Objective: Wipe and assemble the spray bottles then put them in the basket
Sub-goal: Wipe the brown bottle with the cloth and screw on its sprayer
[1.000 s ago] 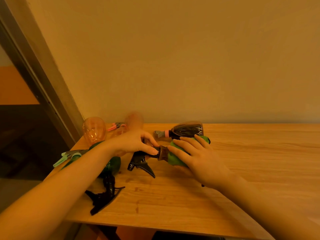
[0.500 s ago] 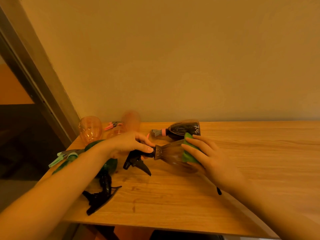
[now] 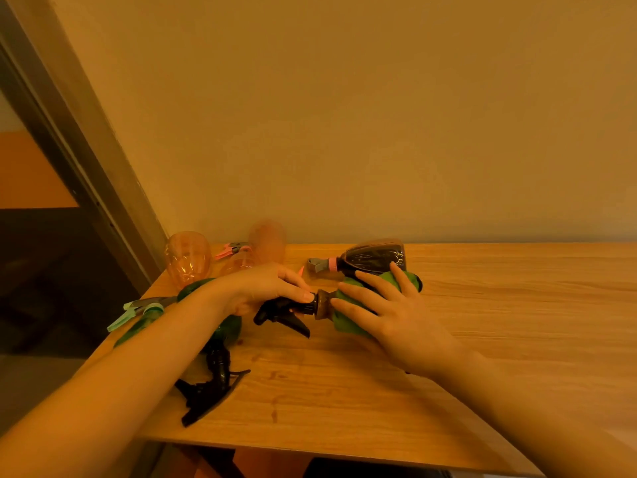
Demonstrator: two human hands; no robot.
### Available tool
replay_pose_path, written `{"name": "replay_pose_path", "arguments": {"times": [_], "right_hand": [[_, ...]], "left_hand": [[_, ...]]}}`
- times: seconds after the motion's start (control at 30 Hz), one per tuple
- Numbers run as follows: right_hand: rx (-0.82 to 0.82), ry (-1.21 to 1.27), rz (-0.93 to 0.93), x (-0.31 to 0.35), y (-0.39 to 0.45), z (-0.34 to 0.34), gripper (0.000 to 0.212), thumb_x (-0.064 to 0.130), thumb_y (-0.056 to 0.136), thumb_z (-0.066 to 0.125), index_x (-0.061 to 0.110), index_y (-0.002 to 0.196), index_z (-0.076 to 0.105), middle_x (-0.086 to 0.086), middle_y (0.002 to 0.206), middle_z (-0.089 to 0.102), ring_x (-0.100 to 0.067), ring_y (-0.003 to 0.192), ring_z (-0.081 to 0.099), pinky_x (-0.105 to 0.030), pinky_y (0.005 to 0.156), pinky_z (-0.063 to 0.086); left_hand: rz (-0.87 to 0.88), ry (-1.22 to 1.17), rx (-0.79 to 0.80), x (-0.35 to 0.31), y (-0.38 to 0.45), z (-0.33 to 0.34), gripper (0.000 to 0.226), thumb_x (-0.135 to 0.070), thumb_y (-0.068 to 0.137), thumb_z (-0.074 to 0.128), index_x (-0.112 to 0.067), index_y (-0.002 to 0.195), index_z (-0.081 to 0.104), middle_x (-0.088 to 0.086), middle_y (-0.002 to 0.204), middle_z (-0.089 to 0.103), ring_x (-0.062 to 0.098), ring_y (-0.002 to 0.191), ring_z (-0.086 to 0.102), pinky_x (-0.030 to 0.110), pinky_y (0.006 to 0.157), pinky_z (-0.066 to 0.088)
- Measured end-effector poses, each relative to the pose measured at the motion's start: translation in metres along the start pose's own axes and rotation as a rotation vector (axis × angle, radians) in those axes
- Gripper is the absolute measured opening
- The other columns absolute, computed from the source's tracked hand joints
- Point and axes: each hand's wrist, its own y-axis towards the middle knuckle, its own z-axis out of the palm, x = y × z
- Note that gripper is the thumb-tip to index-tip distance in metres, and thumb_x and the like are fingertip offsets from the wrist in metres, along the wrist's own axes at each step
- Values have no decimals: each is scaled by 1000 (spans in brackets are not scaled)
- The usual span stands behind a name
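1. Fingers of the left hand (image 3: 262,288) pinch the black collar of the trigger sprayer head (image 3: 281,313); thumb tip sits right at the collar, where the head meets the bottle neck.
2. Right hand (image 3: 389,315) is spread and pressed over a green cloth (image 3: 348,320) wrapped round the body of the brown spray bottle (image 3: 323,304); its fingers are closed on cloth and bottle together. Only the neck shows bare.
3. Bottle lies on its side on the desk (image 3: 482,339), just in front of the person, long axis running left to right. Neck and sprayer point toward the left hand, base toward the right; trigger hangs down toward the desk.
4. Key relation: the two hands face each other along that one axis, left at the head end, right on the body. Judged step is wiping the body while the left steadies the head; any tightening would turn about this same line.
5. Just behind, a dark bottle with a pink collar (image 3: 374,258) lies the same way.
6. Left side: a green bottle with black sprayer (image 3: 215,377), an orange bottle (image 3: 188,258).
7. No basket in view.
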Motion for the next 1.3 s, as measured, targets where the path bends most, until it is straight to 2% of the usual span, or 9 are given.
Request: {"name": "replay_pose_path", "arguments": {"times": [0.1,0.27,0.37,0.47,0.57,0.63,0.83,1.1,1.3], "right_hand": [[-32,141,86,-7,-12,0,52,44,87,56,28,135,45,0,140,49,-30,132,41,-61,98,40],[-135,640,361,-12,-36,6,57,48,87,54,34,140,39,12,150,30,-17,141,25,-45,111,31],[-220,680,396,-8,-43,10,56,43,87,57,26,140,44,9,150,32,-16,140,28,-45,111,34],[-288,731,457,0,-46,12,57,40,87,58,24,139,44,7,149,33,-13,138,32,-40,109,36],[-315,769,482,6,-47,14,57,38,87,60,23,139,44,6,149,34,-12,136,35,-34,108,37],[-318,794,486,11,-48,15,57,39,86,60,26,139,42,5,148,36,-11,136,36,-31,108,37],[-318,836,535,18,-50,16,56,43,86,58,32,138,41,9,142,42,-6,131,40,-30,104,41],[-361,901,616,18,-49,14,54,44,84,60,33,135,45,7,136,48,-5,127,44,-25,102,41],[-421,946,678,13,-38,2,52,43,83,60,37,132,47,8,129,54,-6,120,49,-24,98,42]], "left_hand": [[-17,-14,-25,3,2,-3,22,-6,78,71,-3,100,72,18,103,70,30,95,68,41,94,51],[26,4,-16,5,2,-2,16,-7,82,69,-9,97,73,11,97,72,22,88,70,33,85,56],[110,247,-16,-4,-2,3,25,-11,87,65,-16,111,67,2,104,67,14,93,67,27,84,54],[143,458,46,-16,-5,8,50,-19,84,69,-28,130,50,-8,116,61,13,105,61,38,93,51],[205,621,94,-25,-2,24,85,-37,71,80,-34,142,32,-11,126,52,6,103,60,24,82,53],[271,690,68,-26,4,38,97,-42,66,82,-35,144,27,-7,131,50,3,98,59,20,82,50],[397,873,-50,-23,20,64,102,-47,63,83,-32,145,25,-3,140,44,15,121,47,34,98,45],[463,864,-57,-29,28,69,98,-41,63,85,-36,142,28,-5,121,39,15,116,43,28,95,40],[483,822,-75,-40,19,61,96,-45,61,85,-41,141,32,-4,131,41,14,120,43,34,101,43]]}}
